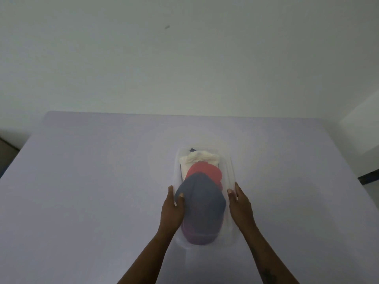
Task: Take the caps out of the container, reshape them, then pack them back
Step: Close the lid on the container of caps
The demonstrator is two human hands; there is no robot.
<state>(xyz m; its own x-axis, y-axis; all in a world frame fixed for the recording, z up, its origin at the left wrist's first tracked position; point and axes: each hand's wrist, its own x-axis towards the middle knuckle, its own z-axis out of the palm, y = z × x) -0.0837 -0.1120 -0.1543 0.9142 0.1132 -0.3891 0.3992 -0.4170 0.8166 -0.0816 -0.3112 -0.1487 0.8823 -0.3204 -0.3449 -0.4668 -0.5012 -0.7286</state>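
Currently, the clear plastic container (230,173) sits on the pale table (92,191), slightly right of centre, long axis running from 12 to 6 o'clock. Three caps are stacked inside it in an overlapping row. The blue cap (202,203) lies nearest the person at the 6 o'clock end, its brim reaching the near rim. The red cap (206,173) sits behind it, partly covered by the blue crown. The white cap (200,159) occupies the 12 o'clock end, with a small dark item just beyond it that is too blurred to identify.

The left hand (172,210) grasps the container's 9 o'clock wall: thumb inside against the blue cap, fingers along the outside. The right hand (241,206) grasps the 3 o'clock wall, thumb hooked over the rim, fingers outside. Both forearms enter from 6 o'clock.

A plain wall (184,58) stands behind the table at 12 o'clock.
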